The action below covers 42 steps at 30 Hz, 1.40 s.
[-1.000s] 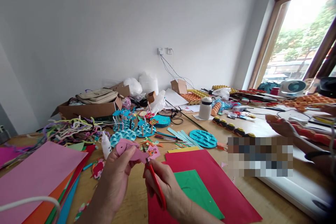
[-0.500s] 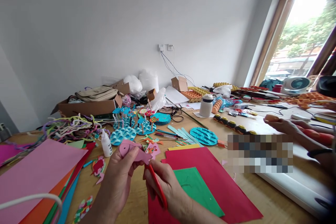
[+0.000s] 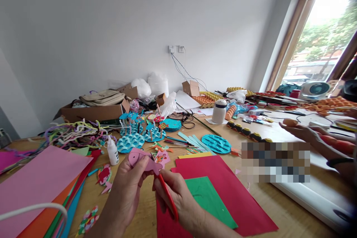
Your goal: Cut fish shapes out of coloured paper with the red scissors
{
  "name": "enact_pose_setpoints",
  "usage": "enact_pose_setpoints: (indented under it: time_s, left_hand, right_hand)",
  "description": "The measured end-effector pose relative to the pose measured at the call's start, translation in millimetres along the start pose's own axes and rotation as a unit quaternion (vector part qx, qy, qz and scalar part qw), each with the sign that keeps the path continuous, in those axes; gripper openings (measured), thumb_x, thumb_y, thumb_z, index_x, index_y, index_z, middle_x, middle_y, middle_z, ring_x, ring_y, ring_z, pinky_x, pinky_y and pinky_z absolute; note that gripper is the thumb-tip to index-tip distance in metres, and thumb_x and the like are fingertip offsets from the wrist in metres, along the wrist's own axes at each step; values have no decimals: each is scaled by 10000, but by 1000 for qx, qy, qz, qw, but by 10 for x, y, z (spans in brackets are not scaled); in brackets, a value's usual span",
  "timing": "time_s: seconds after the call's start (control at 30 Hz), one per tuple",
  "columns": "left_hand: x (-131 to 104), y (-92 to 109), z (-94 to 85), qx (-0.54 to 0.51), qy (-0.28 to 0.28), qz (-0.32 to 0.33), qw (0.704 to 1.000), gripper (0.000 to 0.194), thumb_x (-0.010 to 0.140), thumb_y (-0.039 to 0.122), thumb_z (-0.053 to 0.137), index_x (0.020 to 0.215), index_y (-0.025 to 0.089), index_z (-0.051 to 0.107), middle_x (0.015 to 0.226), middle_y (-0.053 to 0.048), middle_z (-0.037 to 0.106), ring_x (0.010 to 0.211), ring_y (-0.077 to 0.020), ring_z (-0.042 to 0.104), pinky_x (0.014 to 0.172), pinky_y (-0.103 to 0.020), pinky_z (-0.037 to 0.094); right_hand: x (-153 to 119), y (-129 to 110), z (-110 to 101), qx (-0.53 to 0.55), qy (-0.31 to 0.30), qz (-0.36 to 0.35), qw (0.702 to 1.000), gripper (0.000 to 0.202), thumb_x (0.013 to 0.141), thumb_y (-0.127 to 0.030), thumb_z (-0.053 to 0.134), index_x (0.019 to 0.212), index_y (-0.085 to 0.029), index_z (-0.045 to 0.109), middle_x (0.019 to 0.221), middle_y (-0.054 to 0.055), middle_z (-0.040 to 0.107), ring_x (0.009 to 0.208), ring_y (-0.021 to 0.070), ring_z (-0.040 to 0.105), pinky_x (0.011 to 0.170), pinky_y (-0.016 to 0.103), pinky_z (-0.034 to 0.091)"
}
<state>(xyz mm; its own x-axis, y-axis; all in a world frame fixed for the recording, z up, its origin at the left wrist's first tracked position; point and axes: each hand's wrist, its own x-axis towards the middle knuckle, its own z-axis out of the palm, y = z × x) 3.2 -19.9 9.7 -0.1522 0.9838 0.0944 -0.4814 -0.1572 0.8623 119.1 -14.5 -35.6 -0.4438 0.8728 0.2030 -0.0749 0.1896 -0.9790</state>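
A pink paper fish [image 3: 135, 155] with an outlined head and a dark eye is pinched between the thumb and fingers of my left hand [image 3: 129, 178]. My right hand [image 3: 175, 189] grips red-handled scissors [image 3: 169, 197], whose blades point up behind the fish near its tail; most of the blades are hidden by paper and fingers. Just beyond lies another pink paper piece [image 3: 162, 158] with coloured bits. Below my right hand rest a red sheet [image 3: 223, 182] and a smaller green sheet [image 3: 209, 200]. Decorated paper fish [image 3: 105, 174] lie left of my left wrist.
A white glue bottle [image 3: 112, 151] stands near blue egg-tray pieces [image 3: 130, 143]. Stacked coloured paper [image 3: 41, 182] lies at left, crossed by a white tube [image 3: 33, 206]. At right are a white jar [image 3: 219, 112] and another person's hand [image 3: 302, 134] holding an orange-brown piece.
Both hands stay nearly in place. The fish has shifted very slightly right, between my fingers and the scissors. The other person's hand at right has moved slightly.
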Motion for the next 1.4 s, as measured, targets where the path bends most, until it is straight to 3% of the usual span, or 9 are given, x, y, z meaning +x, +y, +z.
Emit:
enact_pose_setpoints:
  time_s: [0.63, 0.93, 1.4]
  left_hand:
    - [35, -33, -47, 24, -12, 3, 1000, 111, 659, 254, 695, 657, 183, 609, 595, 58, 629, 574, -92, 574, 578, -178, 488]
    - [6, 76, -16, 60, -3, -13, 998, 153, 623, 265, 708, 644, 166, 593, 602, 37, 615, 593, -104, 535, 570, -193, 475]
    - [-14, 212, -80, 125, -33, -25, 991, 158, 627, 289, 686, 637, 163, 591, 599, 13, 600, 614, -136, 514, 563, -229, 474]
  right_hand:
    - [-18, -53, -4, 14, -1, 24, 1000, 345, 802, -442, 473, 582, -185, 404, 425, -85, 329, 343, 38, 311, 330, 139, 253]
    - [-21, -124, -58, 2, -19, 15, 1000, 318, 798, -376, 453, 555, -184, 386, 431, -77, 327, 348, 41, 308, 323, 141, 244]
    - [-30, -212, -128, -106, -53, 18, 993, 305, 822, -336, 449, 569, -172, 401, 460, -71, 304, 395, 48, 289, 363, 169, 193]
